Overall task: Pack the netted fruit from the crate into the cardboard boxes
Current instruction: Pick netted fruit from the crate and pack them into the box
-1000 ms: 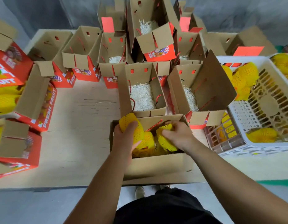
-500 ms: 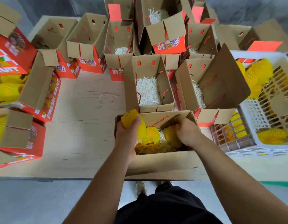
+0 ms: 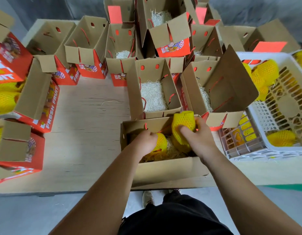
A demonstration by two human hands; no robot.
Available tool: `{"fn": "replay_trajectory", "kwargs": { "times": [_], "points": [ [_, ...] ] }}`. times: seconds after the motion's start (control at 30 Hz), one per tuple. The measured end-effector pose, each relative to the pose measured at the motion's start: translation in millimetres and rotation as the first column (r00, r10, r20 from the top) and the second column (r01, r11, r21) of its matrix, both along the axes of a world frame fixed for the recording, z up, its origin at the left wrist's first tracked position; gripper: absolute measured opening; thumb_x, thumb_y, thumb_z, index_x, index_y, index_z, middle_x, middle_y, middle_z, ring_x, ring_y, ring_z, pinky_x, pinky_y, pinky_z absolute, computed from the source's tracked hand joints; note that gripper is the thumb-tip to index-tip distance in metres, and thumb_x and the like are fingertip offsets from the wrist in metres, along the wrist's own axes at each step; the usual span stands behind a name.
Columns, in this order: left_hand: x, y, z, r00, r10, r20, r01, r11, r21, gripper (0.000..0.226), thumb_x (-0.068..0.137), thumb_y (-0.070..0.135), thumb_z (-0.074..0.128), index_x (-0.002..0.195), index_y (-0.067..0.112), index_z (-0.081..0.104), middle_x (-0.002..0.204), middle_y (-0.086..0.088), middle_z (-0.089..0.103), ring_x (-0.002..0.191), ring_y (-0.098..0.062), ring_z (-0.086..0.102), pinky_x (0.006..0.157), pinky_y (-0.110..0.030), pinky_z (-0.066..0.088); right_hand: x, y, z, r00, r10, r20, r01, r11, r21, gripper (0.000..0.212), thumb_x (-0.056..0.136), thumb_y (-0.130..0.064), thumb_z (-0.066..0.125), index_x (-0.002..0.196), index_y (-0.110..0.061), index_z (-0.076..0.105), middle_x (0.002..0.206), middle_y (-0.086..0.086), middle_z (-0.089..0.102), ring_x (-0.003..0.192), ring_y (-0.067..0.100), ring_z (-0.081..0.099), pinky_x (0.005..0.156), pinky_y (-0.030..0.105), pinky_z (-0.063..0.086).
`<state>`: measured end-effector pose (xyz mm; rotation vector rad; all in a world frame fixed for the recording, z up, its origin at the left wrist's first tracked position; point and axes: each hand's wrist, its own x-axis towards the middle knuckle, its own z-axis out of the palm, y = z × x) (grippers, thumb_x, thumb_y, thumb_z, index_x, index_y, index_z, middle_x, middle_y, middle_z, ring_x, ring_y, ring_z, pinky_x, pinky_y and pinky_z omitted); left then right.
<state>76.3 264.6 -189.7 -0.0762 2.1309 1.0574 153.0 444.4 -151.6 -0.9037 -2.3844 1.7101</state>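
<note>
Crowded round the middle of the frame, open cardboard boxes (image 3: 153, 85) stand on the pale wooden worktop (image 3: 89, 126), several with red printed sides and a bed of pale shredded filler (image 3: 152, 97) inside. At the far left, boxes lettered FRESH FRUIT (image 3: 50, 106) already show yellow netted fruit. At the right edge sits a white slotted crate (image 3: 280, 106), tilted over a pinkish crate (image 3: 240, 141), with more netted fruit (image 3: 267, 70) in it. The raised flap (image 3: 231, 78) of the box right of centre leans between the crate and the box being filled.

That nearest box (image 3: 163, 168) lies at lower centre, at the worktop's near edge. The left hand (image 3: 145, 139) reaches down into it, fingers curled round a netted fruit (image 3: 161, 142) resting on the filler. The right hand (image 3: 197, 134) grips a second netted fruit (image 3: 184, 124) at the box's far right corner, partly above the rim, its yellow foam mesh loose and open at the top. Another fruit lies beneath it, mostly hidden.
</note>
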Motion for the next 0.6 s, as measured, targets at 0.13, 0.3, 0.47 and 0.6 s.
{"fn": "replay_trajectory", "kwargs": {
  "times": [0.13, 0.3, 0.47, 0.6],
  "points": [
    [-4, 16, -16, 0.942, -0.335, 0.036, 0.335, 0.922, -0.193, 0.029, 0.103, 0.013, 0.042, 0.123, 0.002, 0.060, 0.121, -0.020, 0.061, 0.109, -0.036, 0.060, 0.094, -0.038, 0.049, 5, 8, -5, 1.000, -0.020, -0.011, 0.021, 0.996, 0.088, 0.058, 0.065, -0.061, 0.066, 0.119, -0.040, 0.058, 0.104, -0.011, 0.068, 0.096, 0.010, 0.065, 0.085, 0.036, 0.056],
    [2, 26, -26, 0.888, -0.455, -0.070, 0.438, 0.881, -0.178, 0.047, 0.106, 0.017, 0.044, 0.153, 0.021, 0.047, 0.159, -0.012, 0.039, 0.142, -0.033, 0.044, 0.118, -0.035, 0.035, 5, 1, -13, 0.992, 0.125, -0.012, -0.118, 0.965, 0.235, 0.044, 0.074, -0.047, 0.073, 0.115, -0.045, 0.055, 0.100, -0.020, 0.064, 0.093, -0.011, 0.058, 0.075, 0.009, 0.041],
    [-1, 12, -12, 0.957, -0.281, -0.073, 0.282, 0.959, 0.010, 0.038, 0.108, 0.011, 0.041, 0.141, 0.021, 0.058, 0.134, -0.004, 0.062, 0.122, -0.027, 0.060, 0.088, -0.026, 0.046, 1, 2, -13, 0.978, 0.197, 0.071, -0.209, 0.947, 0.245, 0.056, 0.080, -0.035, 0.079, 0.131, -0.029, 0.056, 0.111, -0.005, 0.067, 0.101, 0.010, 0.063, 0.087, 0.023, 0.048],
    [-3, -29, 22, 0.832, 0.042, -0.553, 0.057, 0.986, 0.160, 0.032, 0.105, 0.026, 0.043, 0.128, 0.027, 0.066, 0.120, 0.011, 0.069, 0.110, -0.004, 0.062, 0.090, -0.018, 0.044, 2, 5, -10, 0.970, 0.237, 0.059, -0.244, 0.948, 0.206, 0.054, 0.079, -0.032, 0.080, 0.125, -0.039, 0.053, 0.104, -0.019, 0.061, 0.093, -0.003, 0.057, 0.076, 0.009, 0.041]
  ]
}}
